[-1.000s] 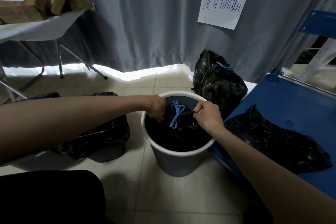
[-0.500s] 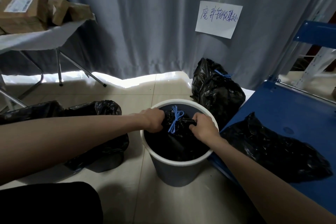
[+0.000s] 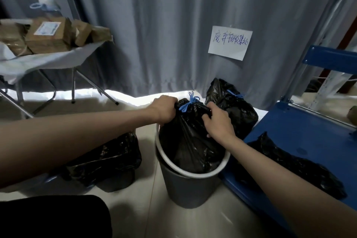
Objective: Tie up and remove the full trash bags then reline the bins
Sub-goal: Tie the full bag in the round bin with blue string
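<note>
A full black trash bag (image 3: 190, 141), tied at its neck with a blue drawstring (image 3: 188, 102), stands raised partly out of a grey bin with a white rim (image 3: 185, 185). My left hand (image 3: 164, 109) grips the bag's gathered top on the left. On the right side of the neck, my right hand (image 3: 217, 121) grips the black plastic. A second tied black bag (image 3: 233, 106) sits on the floor behind the bin. Another bin lined with a black bag (image 3: 108, 160) stands to the left, partly behind my left forearm.
A blue cart platform (image 3: 301, 125) on the right carries a loose black bag (image 3: 293, 164). A folding table (image 3: 48, 60) with cardboard parcels stands at the back left. A grey curtain with a paper sign (image 3: 229, 42) closes off the back.
Both hands have moved from the drawstring to the bag's neck and lifted it, so the tied bag now rises above the bin's rim.
</note>
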Demonstrator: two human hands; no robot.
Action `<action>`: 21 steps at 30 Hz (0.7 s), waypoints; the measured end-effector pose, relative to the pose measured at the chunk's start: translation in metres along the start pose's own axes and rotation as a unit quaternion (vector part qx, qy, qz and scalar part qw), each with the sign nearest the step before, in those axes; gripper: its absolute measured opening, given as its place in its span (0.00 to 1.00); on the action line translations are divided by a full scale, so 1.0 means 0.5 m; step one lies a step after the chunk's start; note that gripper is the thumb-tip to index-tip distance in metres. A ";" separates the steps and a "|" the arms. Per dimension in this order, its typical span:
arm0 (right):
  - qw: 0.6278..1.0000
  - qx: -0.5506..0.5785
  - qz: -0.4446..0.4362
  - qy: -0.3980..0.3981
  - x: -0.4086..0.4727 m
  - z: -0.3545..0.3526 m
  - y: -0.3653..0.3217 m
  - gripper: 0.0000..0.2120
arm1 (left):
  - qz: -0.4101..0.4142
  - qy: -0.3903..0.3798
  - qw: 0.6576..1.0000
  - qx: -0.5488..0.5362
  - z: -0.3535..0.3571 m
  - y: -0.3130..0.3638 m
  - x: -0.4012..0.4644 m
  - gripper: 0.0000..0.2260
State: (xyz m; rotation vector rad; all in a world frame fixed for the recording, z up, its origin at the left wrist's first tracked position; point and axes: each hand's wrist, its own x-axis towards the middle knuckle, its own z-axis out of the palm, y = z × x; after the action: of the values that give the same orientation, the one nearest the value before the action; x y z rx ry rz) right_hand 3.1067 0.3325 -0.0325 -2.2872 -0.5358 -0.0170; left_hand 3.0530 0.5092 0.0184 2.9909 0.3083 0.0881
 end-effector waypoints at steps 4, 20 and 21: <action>1.000 0.007 -0.011 0.017 0.006 -0.054 -0.052 0.05 | -0.008 0.039 0.999 -0.015 -0.066 0.018 -0.007 0.09; 0.995 -0.025 0.012 -0.093 -0.068 -0.021 0.004 0.04 | 0.004 -0.093 0.993 -0.073 0.038 -0.037 -0.031 0.05; 0.995 -0.025 0.007 -0.091 -0.066 -0.018 0.009 0.04 | 0.010 -0.080 0.993 -0.086 0.046 -0.045 -0.031 0.06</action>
State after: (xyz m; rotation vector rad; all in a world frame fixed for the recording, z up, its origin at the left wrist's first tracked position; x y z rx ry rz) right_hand 3.0798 0.3111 -0.0349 -2.3550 -0.6186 0.1893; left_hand 3.0352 0.5251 -0.0083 2.8095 0.2386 -0.1177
